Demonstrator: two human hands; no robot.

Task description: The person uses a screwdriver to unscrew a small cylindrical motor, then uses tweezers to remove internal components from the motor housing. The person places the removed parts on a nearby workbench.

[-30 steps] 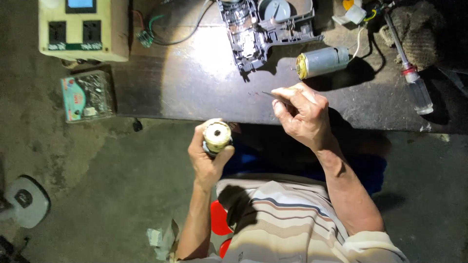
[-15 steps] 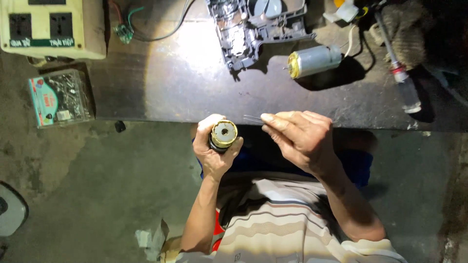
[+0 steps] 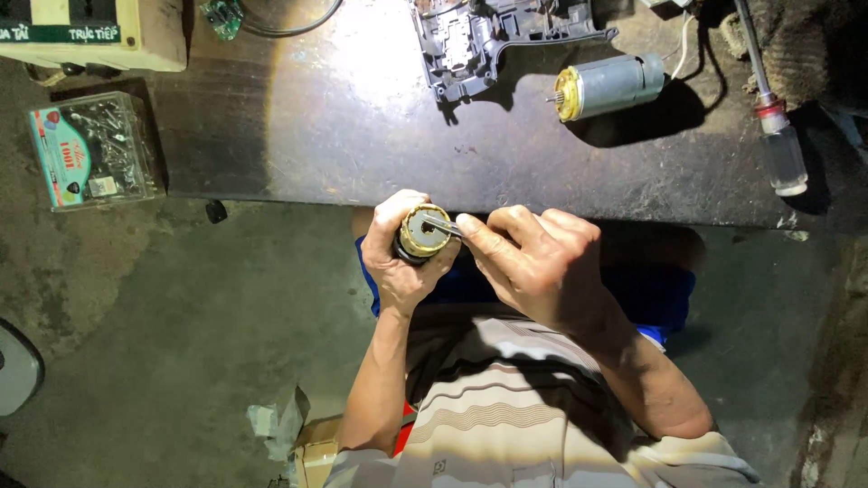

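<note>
Left hand (image 3: 402, 262) gripping brass-faced cylinder (image 3: 422, 232) (end up), right hand (image 3: 533, 262) pinching thin tool (image 3: 440, 223) against it

There were two hands, one round gold part (image 3: 423, 232), one small motor (image 3: 608, 85), one screwdriver (image 3: 771, 110), one clear box of bits (image 3: 92, 151) and one grey plastic shell (image 3: 493, 34).

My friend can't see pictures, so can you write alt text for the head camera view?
Seen from above, a person's left hand grips a small round brass-faced part while the right hand pokes a thin metal tool into it. Behind the hands, a dark workbench holds a cylindrical motor, an opened grey plastic housing and a screwdriver.
</note>
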